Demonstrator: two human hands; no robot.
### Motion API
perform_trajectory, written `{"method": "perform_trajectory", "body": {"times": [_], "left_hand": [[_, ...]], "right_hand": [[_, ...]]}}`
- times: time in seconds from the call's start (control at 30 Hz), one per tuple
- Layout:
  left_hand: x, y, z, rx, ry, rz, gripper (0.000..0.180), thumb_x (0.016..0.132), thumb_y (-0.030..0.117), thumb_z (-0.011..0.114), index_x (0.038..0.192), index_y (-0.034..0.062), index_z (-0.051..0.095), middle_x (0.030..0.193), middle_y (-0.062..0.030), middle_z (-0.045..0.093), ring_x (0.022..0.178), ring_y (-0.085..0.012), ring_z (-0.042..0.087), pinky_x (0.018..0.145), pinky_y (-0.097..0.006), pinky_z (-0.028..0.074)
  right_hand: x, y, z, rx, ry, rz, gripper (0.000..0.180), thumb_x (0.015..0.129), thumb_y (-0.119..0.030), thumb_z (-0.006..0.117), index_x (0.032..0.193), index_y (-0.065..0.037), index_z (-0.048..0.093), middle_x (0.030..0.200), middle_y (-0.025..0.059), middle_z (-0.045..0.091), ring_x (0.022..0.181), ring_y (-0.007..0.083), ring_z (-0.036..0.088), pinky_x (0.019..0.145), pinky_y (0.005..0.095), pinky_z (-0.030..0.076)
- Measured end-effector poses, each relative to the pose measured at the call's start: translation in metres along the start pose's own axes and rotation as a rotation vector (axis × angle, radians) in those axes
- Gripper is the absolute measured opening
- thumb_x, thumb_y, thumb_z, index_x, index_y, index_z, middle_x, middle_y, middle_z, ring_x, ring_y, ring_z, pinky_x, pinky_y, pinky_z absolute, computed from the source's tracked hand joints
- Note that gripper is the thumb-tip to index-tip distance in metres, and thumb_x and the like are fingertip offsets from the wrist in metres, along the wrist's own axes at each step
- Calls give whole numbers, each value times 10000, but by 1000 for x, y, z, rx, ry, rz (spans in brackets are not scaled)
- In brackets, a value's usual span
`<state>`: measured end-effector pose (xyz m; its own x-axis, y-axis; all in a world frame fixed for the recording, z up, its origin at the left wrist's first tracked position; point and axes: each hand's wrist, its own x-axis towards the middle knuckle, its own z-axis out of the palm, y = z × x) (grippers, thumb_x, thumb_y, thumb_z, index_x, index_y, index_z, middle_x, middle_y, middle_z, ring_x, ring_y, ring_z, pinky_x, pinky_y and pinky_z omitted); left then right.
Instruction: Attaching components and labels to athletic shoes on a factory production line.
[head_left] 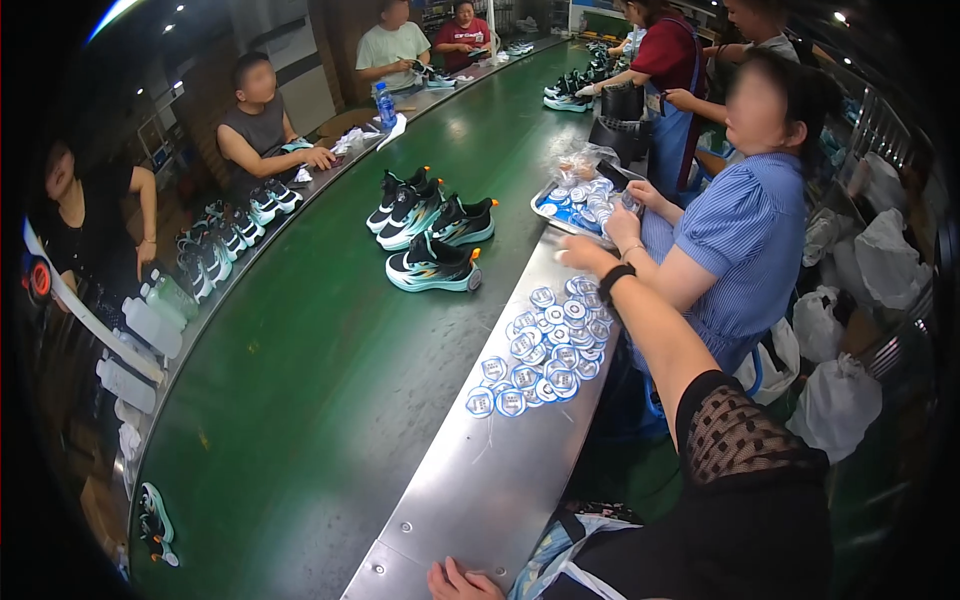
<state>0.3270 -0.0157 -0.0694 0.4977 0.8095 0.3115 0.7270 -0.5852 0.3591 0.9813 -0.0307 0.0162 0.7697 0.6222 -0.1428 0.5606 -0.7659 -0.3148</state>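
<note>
My right hand (pixel 590 256) is stretched forward past the pile of round blue-and-white tags (pixel 550 345), beside the front edge of a metal tray (pixel 578 236). Its fingers are small and unclear, so their grip does not show. The tags lie loose and overlapping on the steel ledge (pixel 450 500). At the lower edge, my left hand (pixel 465 581) rests on that ledge with its fingers apart and nothing in them. Several black-and-teal sneakers (pixel 432 268) with orange heel tabs stand grouped on the green conveyor belt (pixel 300 400), left of the tags.
A co-worker in a striped blue dress (pixel 745 235) sits close on the right, hands over the tray of bagged tags. Other people line both sides of the belt. More sneakers (pixel 225 240), plastic bottles (pixel 152 325) and a blue bottle (pixel 385 105) stand along the far ledge. White bags (pixel 838 405) lie behind.
</note>
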Motion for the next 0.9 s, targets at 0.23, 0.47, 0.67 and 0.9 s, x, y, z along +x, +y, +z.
{"method": "perform_trajectory", "body": {"times": [0.23,0.47,0.67,0.9], "left_hand": [[0,-2,0,-49,14,28,425,843,184,554,1248,53,568,1244,-218,550,1147,-399,512,962,-529,383],[-4,-2,-4,-23,16,5,419,849,177,549,1248,48,566,1249,-231,544,1142,-415,512,963,-530,387],[0,11,-15,-62,-18,4,408,852,159,544,1237,26,569,1250,-262,536,1128,-444,515,951,-535,406],[1,13,-18,-77,-64,-32,410,861,162,533,1246,25,561,1265,-267,527,1132,-452,510,956,-530,405]], "right_hand": [[-27,-140,-15,-14,402,-45,604,815,-421,681,1320,-119,542,1190,190,632,1156,345,569,1006,397,418],[-87,-162,-6,287,-234,-599,424,852,-344,683,1210,-120,635,1195,127,649,1089,283,617,936,360,475],[-192,-175,58,281,-487,-746,395,879,-302,643,1192,-61,620,1055,184,666,988,333,630,847,392,486],[-290,-193,150,473,-479,-835,328,833,-224,654,1110,-49,646,978,223,621,918,386,607,791,434,479]]}}
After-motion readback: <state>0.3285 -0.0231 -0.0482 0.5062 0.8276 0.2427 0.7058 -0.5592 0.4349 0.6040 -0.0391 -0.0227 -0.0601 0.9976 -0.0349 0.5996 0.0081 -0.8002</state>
